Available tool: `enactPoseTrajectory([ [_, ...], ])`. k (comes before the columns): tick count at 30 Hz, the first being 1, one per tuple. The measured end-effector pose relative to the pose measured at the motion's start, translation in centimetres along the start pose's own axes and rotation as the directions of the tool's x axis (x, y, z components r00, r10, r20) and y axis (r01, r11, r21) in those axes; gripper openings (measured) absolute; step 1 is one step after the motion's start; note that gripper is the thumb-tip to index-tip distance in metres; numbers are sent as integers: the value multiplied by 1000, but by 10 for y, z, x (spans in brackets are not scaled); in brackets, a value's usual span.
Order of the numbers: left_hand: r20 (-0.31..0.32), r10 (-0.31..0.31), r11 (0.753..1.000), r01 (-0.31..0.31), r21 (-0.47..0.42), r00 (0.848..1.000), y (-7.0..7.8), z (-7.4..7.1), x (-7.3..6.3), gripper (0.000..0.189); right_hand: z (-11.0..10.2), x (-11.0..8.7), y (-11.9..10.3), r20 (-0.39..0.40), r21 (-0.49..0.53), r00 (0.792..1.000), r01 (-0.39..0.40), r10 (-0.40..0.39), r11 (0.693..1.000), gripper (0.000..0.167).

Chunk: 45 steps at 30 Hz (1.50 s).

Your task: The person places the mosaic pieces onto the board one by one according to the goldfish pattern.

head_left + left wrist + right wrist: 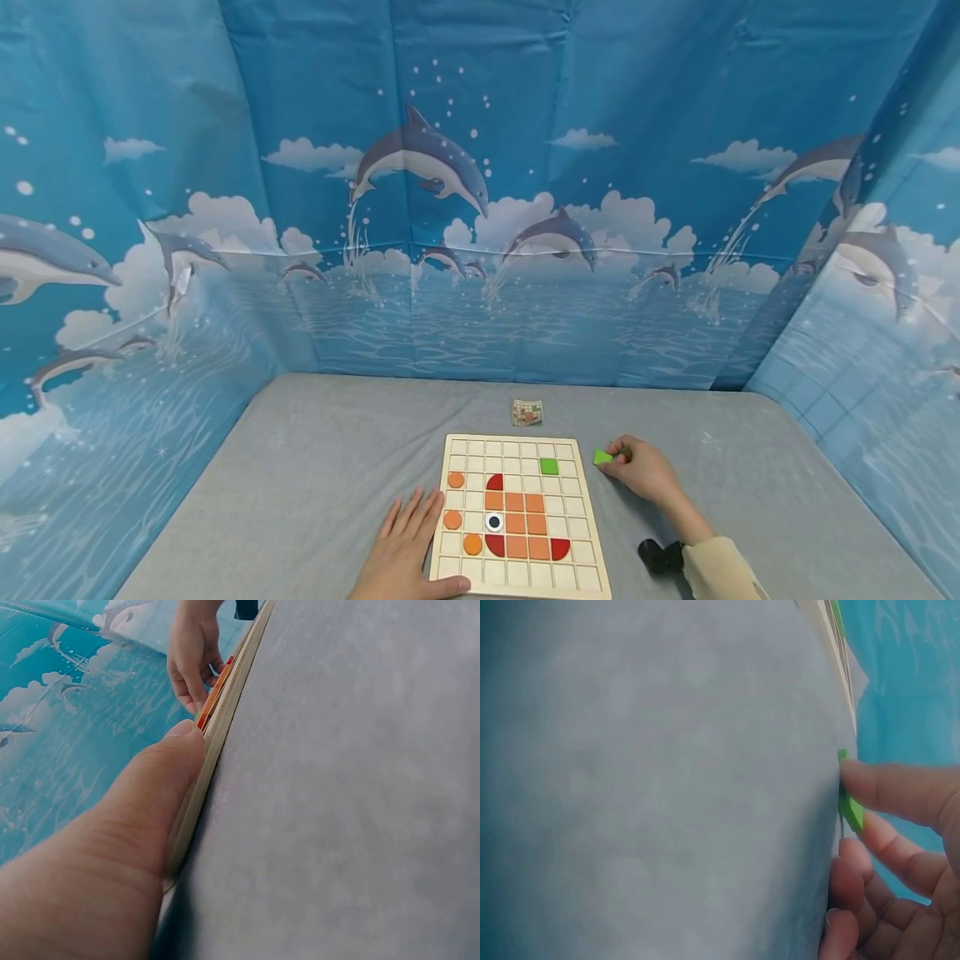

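Note:
On the grey table lies a pale wooden grid board (517, 575) holding square, round and quarter-round tiles. Its orange square tiles (515, 523) form a block around a white disc with a black centre (494, 522); a green square tile (549, 467) sits near the upper right corner. My left hand (405, 542) rests flat at the board's left side, fingers straight and spread, thumb over the lower left edge. To the right of the board, my right hand (645, 472) pinches a green tile (853, 814) between thumb and fingers, low over the table. Its fingers partly hide the tile.
A small printed picture card (527, 412) lies behind the board. Near my right sleeve is a black object (660, 557) of unclear kind. A blue dolphin-print curtain (480, 317) surrounds the table at the back and sides.

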State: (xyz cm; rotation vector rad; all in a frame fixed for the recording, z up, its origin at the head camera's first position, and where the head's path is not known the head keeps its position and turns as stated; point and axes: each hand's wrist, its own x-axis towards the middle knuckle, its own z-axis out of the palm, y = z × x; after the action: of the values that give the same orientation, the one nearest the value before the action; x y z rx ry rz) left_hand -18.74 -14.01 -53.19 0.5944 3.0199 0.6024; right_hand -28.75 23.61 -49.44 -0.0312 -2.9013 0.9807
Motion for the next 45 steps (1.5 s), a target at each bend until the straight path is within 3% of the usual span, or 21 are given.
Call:
enactPoseTrajectory([
  [34,-17,13,1000,-13,2,1000,-1,2,0,113,4,-11,-5,-19,175,1000,-7,10,985,17],
  [45,-15,9,1000,-9,-16,1000,0,0,0,112,8,-17,-24,20,269,1000,5,-11,963,15],
])
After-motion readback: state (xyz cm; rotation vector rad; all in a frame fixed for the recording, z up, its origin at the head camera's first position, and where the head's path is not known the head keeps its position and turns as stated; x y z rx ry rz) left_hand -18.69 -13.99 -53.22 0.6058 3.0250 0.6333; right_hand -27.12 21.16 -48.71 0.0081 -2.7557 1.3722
